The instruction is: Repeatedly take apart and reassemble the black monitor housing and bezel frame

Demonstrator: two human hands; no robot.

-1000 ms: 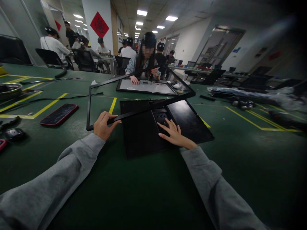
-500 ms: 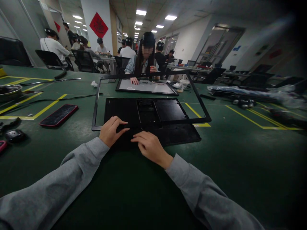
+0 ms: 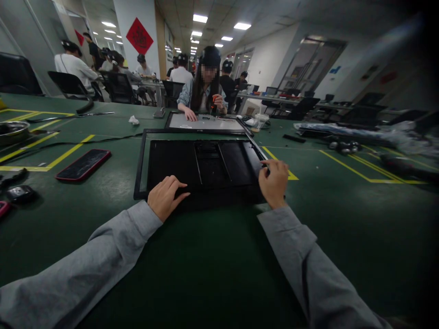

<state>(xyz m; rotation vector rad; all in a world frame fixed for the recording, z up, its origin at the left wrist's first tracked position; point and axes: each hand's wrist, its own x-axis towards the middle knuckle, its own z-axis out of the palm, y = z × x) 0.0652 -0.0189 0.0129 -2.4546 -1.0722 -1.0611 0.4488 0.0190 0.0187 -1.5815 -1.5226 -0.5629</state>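
Note:
A thin black rectangular bezel frame (image 3: 140, 168) lies low over a black monitor back cover (image 3: 173, 160), whose recessed middle channel shows through the opening. My left hand (image 3: 165, 197) pinches the near rail of the frame, left of its middle. At the right side rail, my right hand (image 3: 275, 180) is closed with thumb and fingers curled on the frame. The frame's near rail blends with the dark cover, so I cannot tell whether the two touch there.
Across the green table (image 3: 192, 274), a person (image 3: 202, 98) holds an orange-handled tool over a grey panel (image 3: 206, 122). To the left lie a phone (image 3: 83, 164), a metal bowl (image 3: 13, 130) and a black strap (image 3: 85, 142). Plastic-wrapped parts (image 3: 346, 130) lie at the right.
The frame has come down from a tilted, raised position to lie over the cover. The cover has shifted left and been squared up. My right hand has moved from the cover to the frame's right side.

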